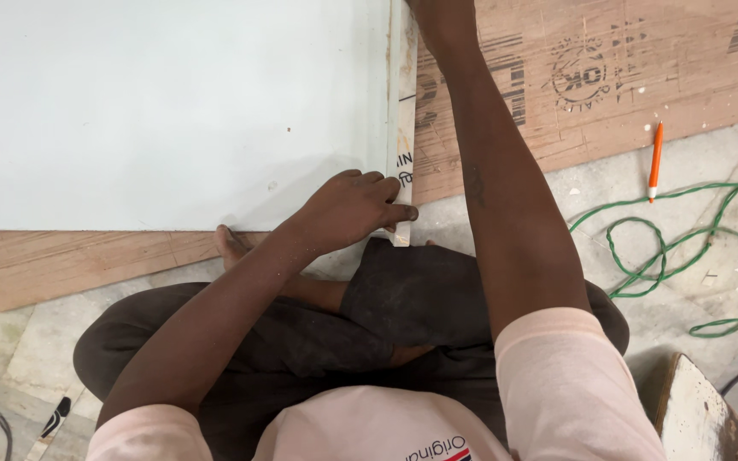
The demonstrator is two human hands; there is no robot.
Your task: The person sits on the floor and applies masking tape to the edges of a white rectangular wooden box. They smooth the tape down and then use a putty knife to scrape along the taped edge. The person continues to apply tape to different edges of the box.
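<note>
Setting: stone floor (711, 171), on which a plywood board (608, 77) is laid, filling the upper part of the frame. A pale laminate sheet (164, 102) is spread over its upper-left portion.

Item: narrow white edge strip (402, 111), laid along the sheet's right border; long axis runs top to bottom of the frame, near end at centre.

Left hand (354, 207): fingers curled and pressed down on the strip's near end at frame centre; the strip extends upward, away from it.

Right hand: arm (506, 196) is stretched up along the strip; the hand is cut off at the top edge, so its grip cannot be told.

Nearby: orange pen (656, 160) and green cord (685, 248), right of frame, well apart from both hands.
</note>
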